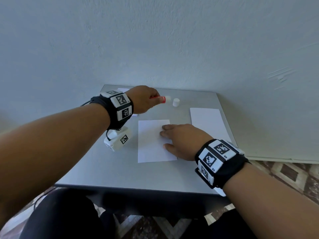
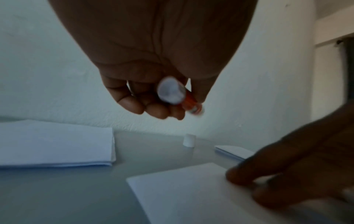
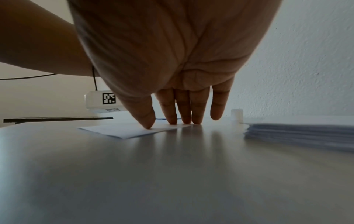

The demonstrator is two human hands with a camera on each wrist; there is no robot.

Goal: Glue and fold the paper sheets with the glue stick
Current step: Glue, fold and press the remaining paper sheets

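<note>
My left hand [image 1: 146,99] grips an uncapped red glue stick [image 1: 161,99] above the far side of the grey table [image 1: 103,169], its white tip pointing right. Seen from the left wrist, the glue stick [image 2: 178,95] lies across my curled fingers. Its white cap [image 1: 176,102] stands upright just right of the tip. A white paper sheet [image 1: 151,145] lies flat mid-table. My right hand [image 1: 174,135] rests on its right edge, straight fingers [image 3: 184,112] pressing the sheet [image 3: 122,129] down.
A stack of white sheets [image 1: 208,123] lies at the right of the table, close to the wall. Folded sheets [image 2: 55,144] sit at the far left. A white marker box [image 1: 119,139] hangs under my left wrist, over the table left of the sheet. The cap [image 3: 237,114] stands near the stack [image 3: 298,133].
</note>
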